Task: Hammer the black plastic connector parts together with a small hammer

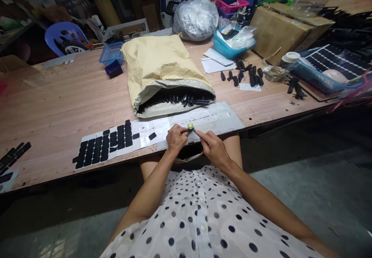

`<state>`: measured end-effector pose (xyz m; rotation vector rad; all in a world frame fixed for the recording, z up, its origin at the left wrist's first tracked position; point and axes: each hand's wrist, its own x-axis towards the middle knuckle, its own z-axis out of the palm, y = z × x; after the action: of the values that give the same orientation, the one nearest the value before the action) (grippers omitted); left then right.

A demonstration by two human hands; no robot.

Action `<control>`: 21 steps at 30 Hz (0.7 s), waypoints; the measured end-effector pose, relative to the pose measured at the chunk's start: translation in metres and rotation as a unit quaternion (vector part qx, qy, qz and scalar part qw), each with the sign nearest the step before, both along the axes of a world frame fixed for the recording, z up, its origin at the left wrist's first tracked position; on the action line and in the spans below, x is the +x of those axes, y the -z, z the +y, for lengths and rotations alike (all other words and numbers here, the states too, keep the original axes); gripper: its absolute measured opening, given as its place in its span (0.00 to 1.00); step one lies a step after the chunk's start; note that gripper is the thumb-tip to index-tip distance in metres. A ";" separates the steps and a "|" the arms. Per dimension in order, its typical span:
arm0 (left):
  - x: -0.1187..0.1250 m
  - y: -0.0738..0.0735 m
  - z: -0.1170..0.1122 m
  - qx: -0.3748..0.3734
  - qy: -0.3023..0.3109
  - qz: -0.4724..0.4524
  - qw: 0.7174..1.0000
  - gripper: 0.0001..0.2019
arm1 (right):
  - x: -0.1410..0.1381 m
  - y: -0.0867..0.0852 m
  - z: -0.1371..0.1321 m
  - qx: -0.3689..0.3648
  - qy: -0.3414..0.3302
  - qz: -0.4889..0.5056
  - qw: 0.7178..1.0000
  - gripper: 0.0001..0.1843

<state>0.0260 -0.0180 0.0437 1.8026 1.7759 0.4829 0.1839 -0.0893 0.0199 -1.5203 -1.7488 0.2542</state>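
My left hand is closed in a pinch on a small black part with a round yellow-green top, held above the near table edge. From the other side my right hand reaches in; its index finger is stretched out with the tip at the part, the thumb is apart and the other fingers curl. Beneath the hands lies a pale board. Just beyond it a yellow paper sack lies on its side, its mouth toward me, with many black pieces inside.
A sheet of black stickers lies left along the edge, with one loose black sticker nearby. Blue baskets, a teal basket and a cardboard box stand farther back. Several black parts are scattered at the right.
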 end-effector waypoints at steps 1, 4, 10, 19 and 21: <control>0.000 0.001 0.000 0.003 -0.002 -0.002 1.000 0.10 | 0.000 -0.001 0.000 0.001 0.003 0.008 1.000 0.23; 0.000 0.004 -0.001 0.009 -0.008 -0.005 1.000 0.09 | 0.000 -0.005 0.001 0.020 0.009 0.037 0.999 0.24; -0.002 0.008 0.001 0.011 -0.004 -0.012 1.000 0.09 | 0.001 0.007 0.001 -0.030 -0.005 0.021 0.999 0.23; -0.005 0.012 0.011 0.005 -0.007 0.020 1.000 0.08 | 0.012 -0.005 0.008 -0.018 0.034 0.106 0.994 0.22; -0.007 0.013 0.011 0.011 0.004 0.024 1.000 0.10 | 0.015 -0.004 0.006 -0.027 0.039 0.124 0.991 0.21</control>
<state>0.0186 -0.0075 0.0307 1.8501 1.8007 0.4609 0.1988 -0.0830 0.0238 -1.5220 -1.4948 0.4348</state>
